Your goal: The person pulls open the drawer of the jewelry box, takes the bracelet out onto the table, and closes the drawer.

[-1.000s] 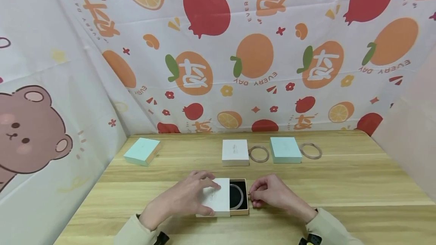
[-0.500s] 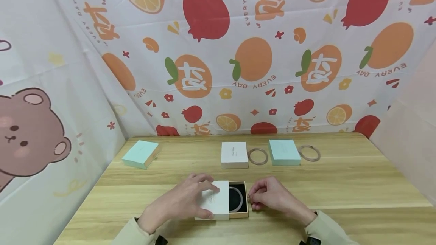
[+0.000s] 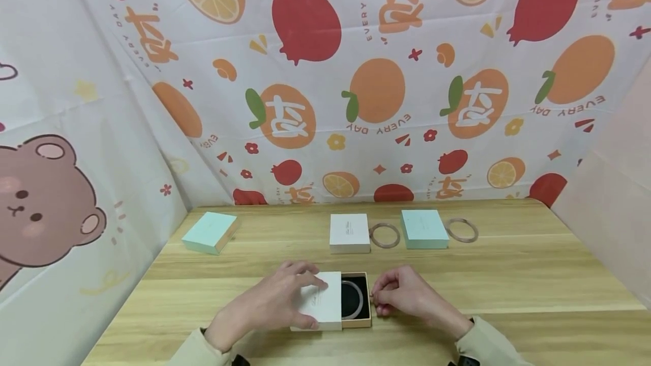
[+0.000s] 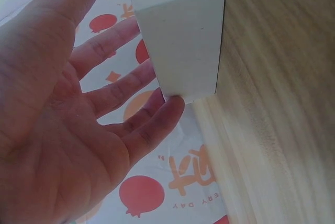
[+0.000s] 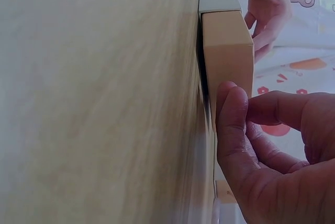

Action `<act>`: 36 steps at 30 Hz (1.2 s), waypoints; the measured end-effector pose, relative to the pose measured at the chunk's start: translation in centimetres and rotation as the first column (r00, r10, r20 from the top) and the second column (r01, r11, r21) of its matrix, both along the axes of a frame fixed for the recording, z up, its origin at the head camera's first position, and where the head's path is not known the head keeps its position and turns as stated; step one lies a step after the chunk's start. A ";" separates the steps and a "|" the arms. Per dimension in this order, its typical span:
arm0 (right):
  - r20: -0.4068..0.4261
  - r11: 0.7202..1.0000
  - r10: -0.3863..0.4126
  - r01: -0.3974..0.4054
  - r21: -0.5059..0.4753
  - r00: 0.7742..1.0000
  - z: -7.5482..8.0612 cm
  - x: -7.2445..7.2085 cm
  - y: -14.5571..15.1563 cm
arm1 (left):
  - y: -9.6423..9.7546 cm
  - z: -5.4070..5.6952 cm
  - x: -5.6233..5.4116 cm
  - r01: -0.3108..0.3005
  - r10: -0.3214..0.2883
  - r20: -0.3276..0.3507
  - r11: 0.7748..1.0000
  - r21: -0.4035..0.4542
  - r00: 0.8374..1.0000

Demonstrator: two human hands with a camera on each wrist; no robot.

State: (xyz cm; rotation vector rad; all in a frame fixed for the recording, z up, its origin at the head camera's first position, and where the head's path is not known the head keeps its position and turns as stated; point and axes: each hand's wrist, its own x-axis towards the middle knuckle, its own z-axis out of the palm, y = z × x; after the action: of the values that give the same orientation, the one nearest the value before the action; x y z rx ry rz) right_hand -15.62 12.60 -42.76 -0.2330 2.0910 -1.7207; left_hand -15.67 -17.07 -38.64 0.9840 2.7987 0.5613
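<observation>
A white slide-out jewellery box (image 3: 325, 304) lies on the table with its drawer (image 3: 369, 321) partly out to the right. Inside, a grey-brown bangle (image 3: 360, 301) rests on black lining, its left part hidden under the white sleeve. My left hand (image 3: 277, 298) grips that sleeve, thumb on the near side and fingers over the top and far side. At the drawer's right end, the thumb and index finger of my right hand (image 3: 404, 292) pinch a small brown pull tab, mostly hidden by the fingertips. The right wrist view shows the drawer's tan end (image 5: 227, 51) beside those fingertips.
Along the back of the wooden table (image 3: 508, 281) stand a mint box (image 3: 209, 231) at left, a white box (image 3: 350, 232) and another mint box (image 3: 424, 228). One bangle (image 3: 373, 236) lies beside the white box, another bangle (image 3: 475, 234) right of the mint one.
The head view has tilted up slightly, so the scene sits lower in it. Both hands, the box and its partly open drawer keep their places.
</observation>
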 end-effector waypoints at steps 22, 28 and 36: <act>0.017 1.000 -0.003 0.003 0.016 1.000 0.0 0.0 0.1 | -0.2 -0.1 0.1 0.003 -0.003 0.011 1.000 0.012 1.000; 0.019 1.000 -0.012 0.012 0.029 1.000 0.3 -0.2 0.1 | -0.2 0.0 0.0 0.005 -0.005 0.006 1.000 0.017 1.000; 0.025 1.000 -0.005 0.005 0.018 1.000 0.2 0.0 0.0 | -0.5 -0.1 0.3 -0.001 0.001 0.022 1.000 0.019 1.000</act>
State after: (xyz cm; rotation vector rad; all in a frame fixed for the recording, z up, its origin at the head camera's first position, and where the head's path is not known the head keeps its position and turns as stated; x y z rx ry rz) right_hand -15.62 12.59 -42.61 -0.2000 2.0900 -1.6985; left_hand -15.38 -17.57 -38.71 0.9741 2.7802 0.5968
